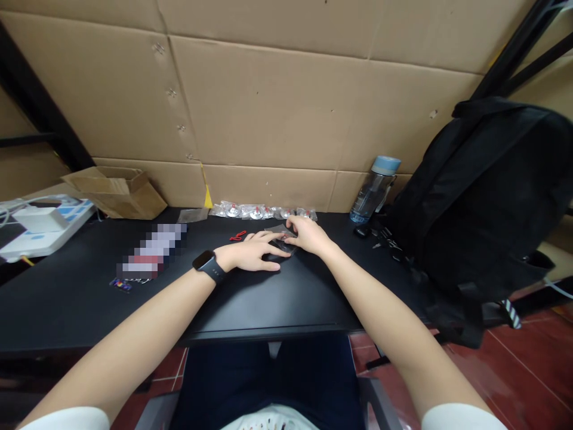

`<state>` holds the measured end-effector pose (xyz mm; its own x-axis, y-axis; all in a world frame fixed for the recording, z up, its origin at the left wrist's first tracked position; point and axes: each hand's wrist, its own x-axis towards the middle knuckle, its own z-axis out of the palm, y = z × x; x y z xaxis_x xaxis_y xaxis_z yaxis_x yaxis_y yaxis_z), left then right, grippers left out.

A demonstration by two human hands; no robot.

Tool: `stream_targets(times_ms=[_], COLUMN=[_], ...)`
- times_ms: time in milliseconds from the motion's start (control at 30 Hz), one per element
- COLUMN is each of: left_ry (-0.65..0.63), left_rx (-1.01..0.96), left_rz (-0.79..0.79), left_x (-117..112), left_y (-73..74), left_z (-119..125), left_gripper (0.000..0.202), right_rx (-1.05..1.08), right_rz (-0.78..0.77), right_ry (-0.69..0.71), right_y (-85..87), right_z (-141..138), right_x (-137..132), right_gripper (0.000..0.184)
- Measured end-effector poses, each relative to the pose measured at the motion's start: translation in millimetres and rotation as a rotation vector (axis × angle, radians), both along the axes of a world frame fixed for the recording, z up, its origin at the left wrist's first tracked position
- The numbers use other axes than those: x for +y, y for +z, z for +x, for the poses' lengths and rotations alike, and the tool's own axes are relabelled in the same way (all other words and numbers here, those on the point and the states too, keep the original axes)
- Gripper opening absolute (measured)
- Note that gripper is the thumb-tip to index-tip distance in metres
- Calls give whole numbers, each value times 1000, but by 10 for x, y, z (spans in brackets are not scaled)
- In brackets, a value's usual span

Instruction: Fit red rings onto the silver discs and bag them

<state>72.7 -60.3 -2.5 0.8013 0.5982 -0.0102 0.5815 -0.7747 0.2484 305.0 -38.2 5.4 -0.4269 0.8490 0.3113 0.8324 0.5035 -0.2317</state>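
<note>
On the black desk lies a small clear plastic bag [293, 248], partly covered by both hands. My left hand [253, 252], with a dark watch on its wrist, is flat with fingers spread, its fingertips on the bag's left side. My right hand [308, 235] is curled over the bag's right side, thumb and fingers drawn together; a bit of red shows by the fingertips, but what they hold is too small to make out. A red looped cord [237, 236] lies just left of my left hand. Behind, a row of clear packets [257, 211] holds round silvery pieces with red bits.
A flat clear bag [192, 215] and an open cardboard box [120, 192] stand back left, near a white power strip [49, 230]. A blurred-out item [154, 251] lies left. At right are a water bottle [375, 190], keys [380, 239] and a black backpack [483, 203]. Cardboard lines the back.
</note>
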Motion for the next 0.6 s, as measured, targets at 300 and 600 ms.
stream_targets(times_ms=[300, 600], left_ry=[-12, -64], left_rx=[12, -209], left_rz=[-48, -12], left_x=[14, 126], left_y=[42, 144], left_z=[-62, -171], left_gripper=[46, 48], right_rx=[-111, 117], right_rz=[137, -21], right_ry=[-178, 199], right_y=[-61, -5], right_z=[-97, -4], right_x=[-29, 26], right_gripper=[33, 26])
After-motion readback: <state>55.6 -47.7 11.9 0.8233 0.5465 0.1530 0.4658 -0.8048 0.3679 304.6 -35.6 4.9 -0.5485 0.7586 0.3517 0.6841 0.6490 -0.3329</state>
